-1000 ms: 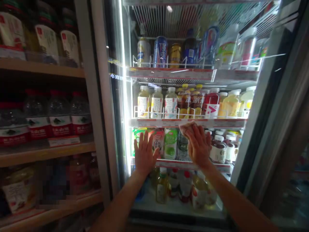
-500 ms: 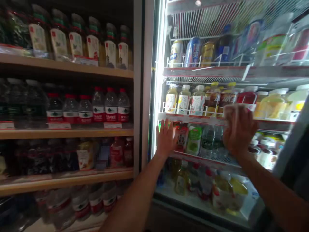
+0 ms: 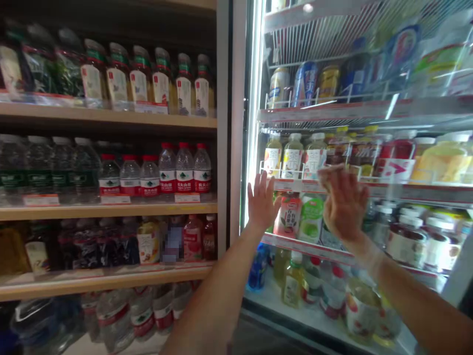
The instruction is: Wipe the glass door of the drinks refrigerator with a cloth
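Nearest: L forearm (image 3: 218, 286) & R forearm (image 3: 417, 296), both bare, reaching fwd from the bottom of the view. L hand (image 3: 262, 203): wide, fingers up & a bit apart, palm twd the glass door (image 3: 391, 106), nothing in it; looks flat on the glass, but can't tell contact for sure. R hand (image 3: 344, 204): holding a pale cloth (image 3: 328, 173), bunched at the fingers, palm fwd. Cloth is up near the mid shelf edge, R of the L hand; a bit blurred, so exact grip unclear.

Behind the glass, lower shelf: red drink pack (image 3: 289, 215) just R of the L hand, green drink pack (image 3: 311, 219) next to it, btwn the hands; dark btls w/ white caps (image 3: 406, 236) past the R hand. Below, on the fridge floor, a yellowish btl (image 3: 293, 283) among others. Mid shelf: tea btls (image 3: 292, 157) w/ white caps, red btl (image 3: 397, 158) farther R. Upper shelf: blue can (image 3: 305, 84) beside gold can (image 3: 328, 81).

L of the fridge, well apart from the cloth: wooden shelves (image 3: 111, 212) w/ red-cap water btls (image 3: 185, 170), amber btls (image 3: 140, 81) above.
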A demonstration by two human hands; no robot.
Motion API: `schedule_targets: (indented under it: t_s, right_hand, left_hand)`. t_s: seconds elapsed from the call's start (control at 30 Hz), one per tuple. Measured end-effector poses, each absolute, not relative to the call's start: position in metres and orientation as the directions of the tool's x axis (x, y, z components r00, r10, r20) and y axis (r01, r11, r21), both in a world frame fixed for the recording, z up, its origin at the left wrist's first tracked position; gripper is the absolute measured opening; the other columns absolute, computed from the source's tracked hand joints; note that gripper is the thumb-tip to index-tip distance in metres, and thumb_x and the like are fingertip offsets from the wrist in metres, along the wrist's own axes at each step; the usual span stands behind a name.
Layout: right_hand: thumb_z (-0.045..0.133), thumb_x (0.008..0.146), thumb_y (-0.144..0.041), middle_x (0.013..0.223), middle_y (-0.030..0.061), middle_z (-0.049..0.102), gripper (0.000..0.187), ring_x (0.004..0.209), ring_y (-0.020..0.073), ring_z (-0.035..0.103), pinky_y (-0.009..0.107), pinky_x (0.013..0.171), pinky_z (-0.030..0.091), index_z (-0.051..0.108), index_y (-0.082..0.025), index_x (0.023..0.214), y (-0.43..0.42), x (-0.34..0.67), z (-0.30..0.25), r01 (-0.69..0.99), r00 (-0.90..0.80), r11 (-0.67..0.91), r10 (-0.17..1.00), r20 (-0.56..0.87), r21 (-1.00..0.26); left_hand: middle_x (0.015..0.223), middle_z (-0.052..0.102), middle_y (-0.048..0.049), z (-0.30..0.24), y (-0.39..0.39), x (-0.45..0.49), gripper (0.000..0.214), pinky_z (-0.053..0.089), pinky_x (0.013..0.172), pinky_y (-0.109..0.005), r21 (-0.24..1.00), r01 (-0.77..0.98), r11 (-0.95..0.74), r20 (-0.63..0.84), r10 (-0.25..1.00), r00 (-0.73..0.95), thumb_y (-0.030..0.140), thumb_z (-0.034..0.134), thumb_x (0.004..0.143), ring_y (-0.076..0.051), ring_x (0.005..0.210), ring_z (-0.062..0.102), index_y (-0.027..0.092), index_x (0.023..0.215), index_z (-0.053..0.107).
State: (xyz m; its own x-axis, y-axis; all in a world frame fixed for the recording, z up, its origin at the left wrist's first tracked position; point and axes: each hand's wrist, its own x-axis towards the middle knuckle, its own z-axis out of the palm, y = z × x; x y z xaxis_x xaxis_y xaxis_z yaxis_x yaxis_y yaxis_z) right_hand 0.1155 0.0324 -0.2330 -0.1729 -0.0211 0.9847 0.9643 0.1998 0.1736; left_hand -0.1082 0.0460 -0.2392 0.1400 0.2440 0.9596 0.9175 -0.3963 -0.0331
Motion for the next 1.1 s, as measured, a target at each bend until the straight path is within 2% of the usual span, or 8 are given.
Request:
schedule_targets:
  t_s: [0.07,0.13,0.27,0.33,0.53,0.63,0.93,1.1]
  right_hand:
    - [0.041,0.090,-0.021,0.146,0.0032,0.044,0.063,0.137,0.0214,0.038,0.045,0.116,0.022,0.021,-0.029,0.149,0.028,0.112,-0.243,0.888,-0.411,0.245,0.046,0.910,0.389]
    - [0.042,0.090,-0.020,0.146,0.0013,0.044,0.064,0.135,0.0227,0.041,0.047,0.116,0.023,0.020,-0.032,0.149,0.026,0.122,-0.244,0.874,-0.442,0.251,0.055,0.895,0.416]
    - [0.039,0.090,-0.025,0.155,0.0083,0.026,0.063,0.141,0.0352,0.027,0.063,0.110,0.023,0.020,-0.026,0.150,0.032,0.147,-0.226,0.979,0.043,0.201,-0.050,0.998,-0.032]
    - [0.039,0.090,-0.023,0.155,0.0120,0.024,0.064,0.142,0.0356,0.022,0.064,0.110,0.023,0.018,-0.022,0.151,0.036,0.136,-0.223,0.969,0.101,0.233,-0.048,0.994,-0.087]
    - [0.042,0.090,-0.025,0.149,0.0073,0.040,0.069,0.143,0.0223,0.026,0.044,0.116,0.025,0.011,-0.024,0.151,0.027,0.089,-0.244,0.885,-0.352,0.355,0.089,0.932,0.301]
    - [0.045,0.090,-0.030,0.148,0.0085,0.041,0.069,0.142,0.0226,0.027,0.046,0.118,0.019,0.013,-0.023,0.151,0.017,0.126,-0.246,0.877,-0.378,0.342,0.058,0.924,0.338]
    - [0.045,0.090,-0.028,0.152,0.0113,0.034,0.066,0.141,0.0273,0.029,0.052,0.115,0.014,0.018,-0.023,0.150,0.023,0.213,-0.235,0.984,-0.135,0.117,-0.031,0.990,0.138]
    - [0.043,0.090,-0.029,0.152,0.0111,0.033,0.067,0.141,0.0268,0.029,0.051,0.115,0.014,0.015,-0.024,0.150,0.024,0.205,-0.237,0.991,-0.104,0.086,0.006,0.995,0.103]
  left_hand:
    - [0.154,0.028,-0.0125,-0.237,0.051,-0.104,0.059,0.022,0.116,-0.053,-0.021,0.910,-0.414,0.967,0.224,0.125,0.043,0.039,0.093,-0.026,0.145,0.015,0.020,0.145,0.025]
    - [0.153,0.028,-0.0123,-0.238,0.053,-0.103,0.059,0.022,0.115,-0.053,-0.011,0.902,-0.432,0.968,0.223,0.119,0.042,0.040,0.093,-0.026,0.145,0.016,0.020,0.145,0.025]
    - [0.152,0.031,-0.0147,-0.237,0.047,-0.099,0.055,0.021,0.115,-0.056,-0.002,0.877,-0.481,0.974,0.198,0.111,0.040,0.037,0.094,-0.028,0.145,0.017,0.019,0.144,0.027]
    - [0.151,0.032,-0.0157,-0.229,0.038,-0.086,0.054,0.021,0.115,-0.056,-0.002,0.837,-0.547,0.984,0.147,0.099,0.039,0.034,0.095,-0.028,0.145,0.017,0.018,0.143,0.027]
    - [0.142,0.046,-0.0123,-0.205,0.019,-0.025,0.051,0.040,0.110,-0.037,-0.006,0.574,-0.819,0.973,0.127,0.191,0.032,0.024,0.096,-0.018,0.133,0.040,0.017,0.144,0.021]
    - [0.145,0.040,-0.0157,-0.209,0.026,-0.004,0.051,0.039,0.111,-0.043,0.012,0.606,-0.795,0.984,0.118,0.136,0.030,0.028,0.095,-0.022,0.136,0.036,0.016,0.144,0.019]
    - [0.141,0.048,-0.0093,-0.206,0.066,-0.054,0.032,0.027,0.115,-0.049,-0.361,0.656,-0.663,0.910,-0.094,0.405,0.025,0.050,0.085,-0.023,0.141,0.030,0.022,0.117,0.050]
    - [0.152,0.025,-0.0230,-0.190,0.077,-0.109,0.054,0.016,0.112,-0.063,-0.007,0.905,-0.426,0.993,-0.111,-0.045,0.031,0.052,0.085,-0.035,0.144,0.015,0.011,0.133,0.038]
